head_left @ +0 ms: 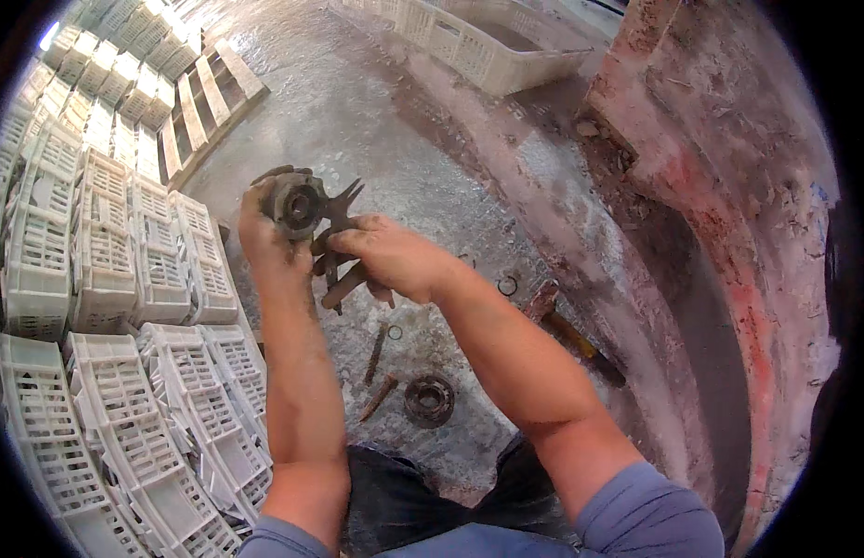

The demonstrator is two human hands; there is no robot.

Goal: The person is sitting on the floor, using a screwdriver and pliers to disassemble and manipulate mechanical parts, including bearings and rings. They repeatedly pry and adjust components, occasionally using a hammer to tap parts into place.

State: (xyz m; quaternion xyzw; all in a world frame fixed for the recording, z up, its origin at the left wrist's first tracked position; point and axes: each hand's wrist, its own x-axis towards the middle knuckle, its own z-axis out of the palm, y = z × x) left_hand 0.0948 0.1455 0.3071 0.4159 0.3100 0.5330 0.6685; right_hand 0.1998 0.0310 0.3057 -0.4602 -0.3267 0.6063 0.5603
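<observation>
Held up over the floor in my left hand (pixel 264 219) is a dark, round metal part (pixel 300 206) with a ringed hole in its face. The fingers of that hand wrap round its far side. My right hand (pixel 390 253) grips a pair of dark pliers (pixel 339 206), whose two narrow jaws stand apart and point up and away. Their handles (pixel 346 286) spread below the fingers. The pliers are close beside the round part; whether they touch it I cannot tell. On the floor near my legs lies a greasy ball bearing (pixel 429 401).
Two rusty rods (pixel 376 353), thin rings (pixel 508 285) and a yellow-handled hammer (pixel 571 333) lie on the dusty floor. Stacked white plastic crates (pixel 106 251) line the left, near a wooden pallet (pixel 209 98). Another crate (pixel 492 60) stands far right, by a large curved, dirt-caked structure (pixel 720 177).
</observation>
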